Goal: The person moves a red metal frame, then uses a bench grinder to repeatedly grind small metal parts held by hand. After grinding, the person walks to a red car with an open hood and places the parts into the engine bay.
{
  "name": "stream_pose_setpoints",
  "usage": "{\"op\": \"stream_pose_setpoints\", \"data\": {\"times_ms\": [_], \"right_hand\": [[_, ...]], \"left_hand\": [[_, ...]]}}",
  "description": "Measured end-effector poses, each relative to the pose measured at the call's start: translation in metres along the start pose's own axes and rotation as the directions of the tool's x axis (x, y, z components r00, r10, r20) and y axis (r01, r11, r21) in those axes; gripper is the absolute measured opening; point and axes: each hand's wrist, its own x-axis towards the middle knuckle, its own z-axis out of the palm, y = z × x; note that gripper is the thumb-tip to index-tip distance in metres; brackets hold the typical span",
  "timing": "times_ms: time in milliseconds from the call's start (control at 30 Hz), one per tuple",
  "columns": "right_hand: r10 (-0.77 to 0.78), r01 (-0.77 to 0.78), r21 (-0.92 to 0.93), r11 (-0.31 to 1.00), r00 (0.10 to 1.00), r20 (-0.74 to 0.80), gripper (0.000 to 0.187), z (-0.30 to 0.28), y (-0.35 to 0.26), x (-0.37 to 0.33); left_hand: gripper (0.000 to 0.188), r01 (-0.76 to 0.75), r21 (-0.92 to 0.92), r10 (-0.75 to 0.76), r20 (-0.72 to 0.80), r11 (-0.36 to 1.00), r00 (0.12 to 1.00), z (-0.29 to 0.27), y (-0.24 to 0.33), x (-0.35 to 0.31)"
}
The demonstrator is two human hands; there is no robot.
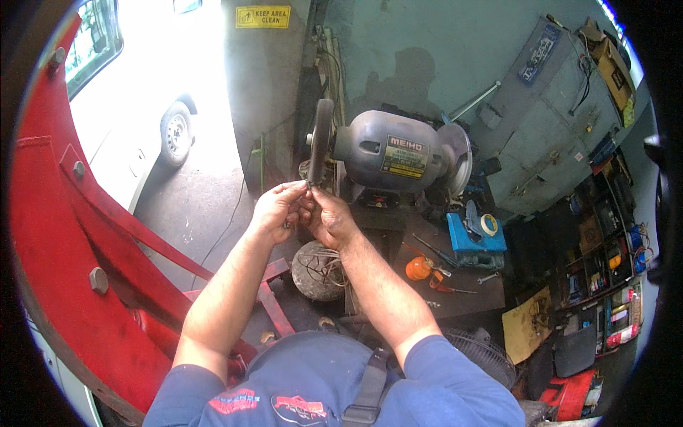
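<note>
A grey bench grinder (377,146) stands on a dark bench, with a thin dark wheel (321,139) at its left end and a paler wheel (455,162) at its right. Just at the lower rim of the dark wheel, my left hand (279,211) and my right hand (331,220) come together. Fingers and thumbs of both are pinched on a small dark piece (311,188), too small to name. A bit of metal shows below the left fingers. Whether the wheel is turning, I cannot tell.
Right of the grinder, the bench holds an orange oil can (418,268), a screwdriver (454,289) and a blue case (475,240) with a tape roll (489,225). Below my hands sits a round grey object (318,272). A red steel frame (85,249) rises close on my left.
</note>
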Motion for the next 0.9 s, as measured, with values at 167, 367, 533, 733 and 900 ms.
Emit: {"op": "stream_pose_setpoints", "data": {"times_ms": [167,367,533,733,900], "right_hand": [[-0.003,0.002,0.021,1.0,1.0,0.029,0.02,0.006,0.0,-0.001],[0.001,0.006,-0.19,0.982,0.999,0.041,0.021,0.016,-0.013,-0.021],[-0.087,0.066,-0.39,0.918,0.996,-0.035,0.019,0.024,-0.016,-0.023],[-0.126,0.077,-0.419,0.905,0.988,-0.091,0.019,0.023,-0.012,-0.016],[-0.096,0.063,-0.317,0.946,0.991,-0.09,0.017,0.017,-0.007,-0.012]], "left_hand": [[0.02,-0.02,0.017,0.021,-0.043,1.0,0.999,0.005,0.001,-0.005],[0.023,-0.089,0.008,0.09,-0.042,0.996,0.995,0.002,-0.005,-0.015],[0.024,-0.14,-0.021,0.134,-0.169,0.99,0.976,0.009,-0.014,-0.009],[0.02,-0.125,0.027,0.126,-0.086,0.992,0.988,0.006,-0.012,-0.008],[0.017,-0.122,-0.004,0.121,-0.086,0.992,0.989,0.009,-0.013,-0.009]]}}
